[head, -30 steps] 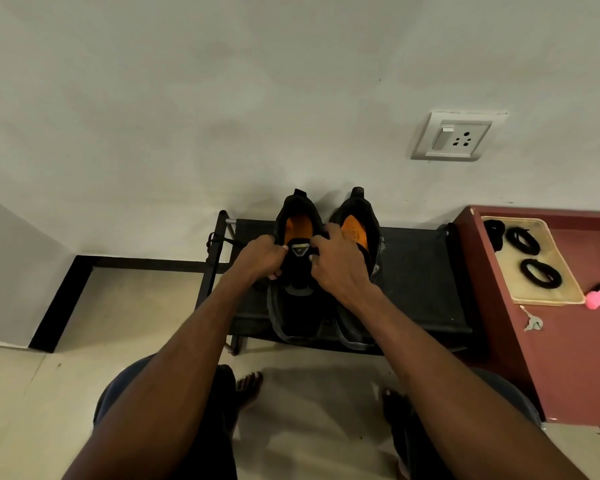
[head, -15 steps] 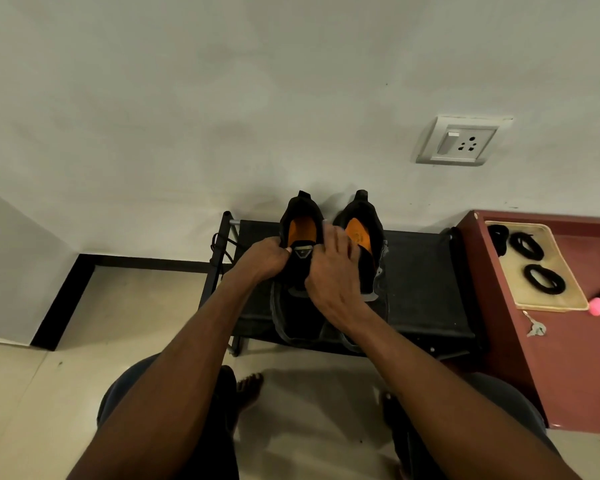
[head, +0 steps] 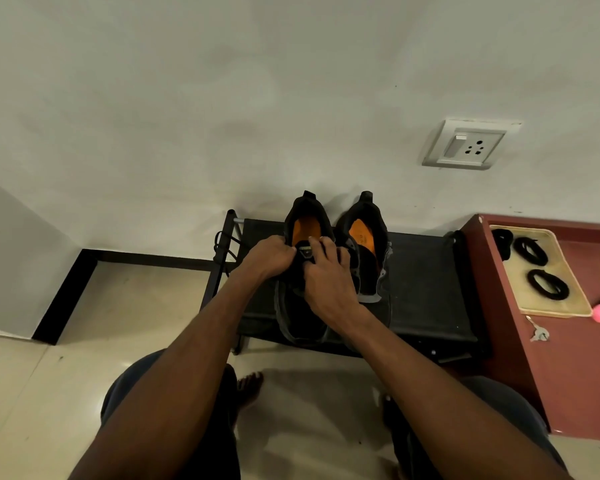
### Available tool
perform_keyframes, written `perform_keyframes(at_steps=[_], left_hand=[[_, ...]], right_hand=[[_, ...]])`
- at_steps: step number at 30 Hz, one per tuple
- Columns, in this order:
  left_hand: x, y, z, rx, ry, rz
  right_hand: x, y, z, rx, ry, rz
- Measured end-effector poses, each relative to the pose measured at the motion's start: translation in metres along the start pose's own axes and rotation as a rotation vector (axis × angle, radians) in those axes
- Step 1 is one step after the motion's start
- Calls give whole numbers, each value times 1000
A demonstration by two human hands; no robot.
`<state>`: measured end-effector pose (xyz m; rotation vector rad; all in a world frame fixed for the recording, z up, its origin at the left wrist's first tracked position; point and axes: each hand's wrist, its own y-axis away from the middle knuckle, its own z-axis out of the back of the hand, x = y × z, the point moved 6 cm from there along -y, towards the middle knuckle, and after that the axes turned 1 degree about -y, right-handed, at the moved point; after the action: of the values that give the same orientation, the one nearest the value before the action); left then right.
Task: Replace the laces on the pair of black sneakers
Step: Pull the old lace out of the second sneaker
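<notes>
The left hand point(head: 269, 257) has its fingers point(head: 284, 249) curled on the left sneaker point(head: 302, 268) at the tongue's left edge, while the right hand point(head: 326, 277) spreads its fingers point(head: 321, 242) over the tongue, thumb tucked beneath; what they pinch is hidden. Both sneakers stand on a black rack point(head: 426, 289), the right sneaker point(head: 369, 251) just beside. Coiled laces point(head: 548, 285) lie on a tray point(head: 568, 308) on the red bench point(head: 582, 362).
</notes>
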<state>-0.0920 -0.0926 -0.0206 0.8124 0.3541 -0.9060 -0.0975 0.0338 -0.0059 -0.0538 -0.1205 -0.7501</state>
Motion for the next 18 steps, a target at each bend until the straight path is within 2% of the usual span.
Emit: perform_keyframes(at_steps=[2,5,6,8,11,13,16,18], left_hand=[[1,0,1,-8,1,12],[2,-2,4,-25,-17,18],[3,-2,4,-21,-26,18],[3,-2,4,-16,-18,23],[4,0,4,-28,-19,32],[5,-1,3,-32,-25,29],[3,-2,2,-36,-24,31],[3,-3,1,-34,-24,28]], right_hand=[[-7,-6,15,-91,-32,-64],[-43,-11,45,-390,-141,-360],[-53,-9,48,-437,-197,-447],[-60,-6,44,-419,-225,-527],[-51,-7,40,-392,-151,-461],[-40,-12,40,-328,-102,-317],[-18,-14,26,-81,-37,-57],[-8,-9,14,48,11,16]])
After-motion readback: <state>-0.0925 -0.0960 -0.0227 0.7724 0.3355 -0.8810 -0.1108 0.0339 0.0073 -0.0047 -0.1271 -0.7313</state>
